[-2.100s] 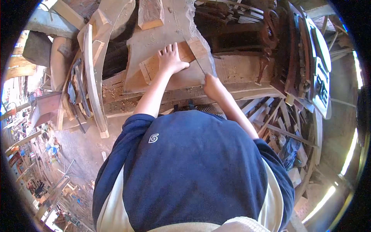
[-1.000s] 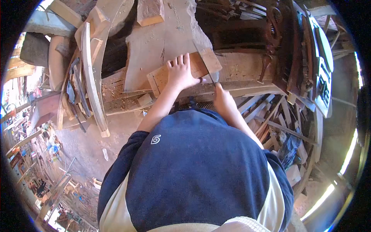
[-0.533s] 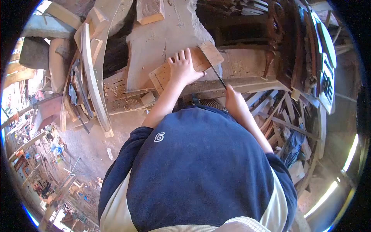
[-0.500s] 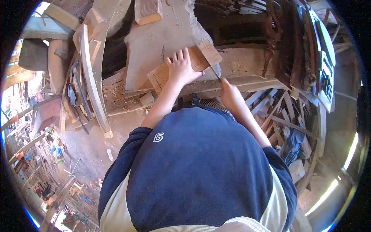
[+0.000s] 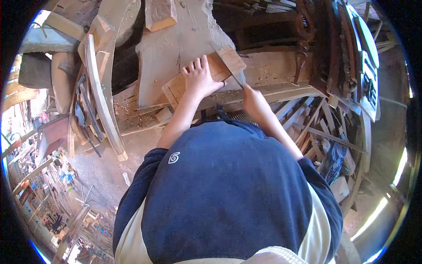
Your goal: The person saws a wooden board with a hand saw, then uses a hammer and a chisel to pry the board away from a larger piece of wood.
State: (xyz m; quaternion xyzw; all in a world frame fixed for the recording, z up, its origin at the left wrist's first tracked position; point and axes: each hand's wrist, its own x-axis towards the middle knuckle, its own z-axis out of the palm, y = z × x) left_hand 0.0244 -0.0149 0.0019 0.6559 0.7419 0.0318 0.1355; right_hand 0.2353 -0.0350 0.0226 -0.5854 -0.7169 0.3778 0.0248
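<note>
A flat wooden board lies at a slant across a large rough-edged slab. My left hand presses on the board from above, its fingers spread out. My right hand is closed around the near end of a handsaw, whose handle is hidden in the grip. Seen almost edge-on, the thin blade crosses the board near its right end, to the right of my left thumb.
A thick wood block sits at the slab's far end. Curved timber pieces lean at left, with wood shavings nearby. Offcuts are heaped at lower right. Dark carved furniture stands at far right.
The whole view has shifted slightly, so the bench scene sits further left. My right hand has moved a little forward with the saw, closer to the board. My left hand stays on the board.
</note>
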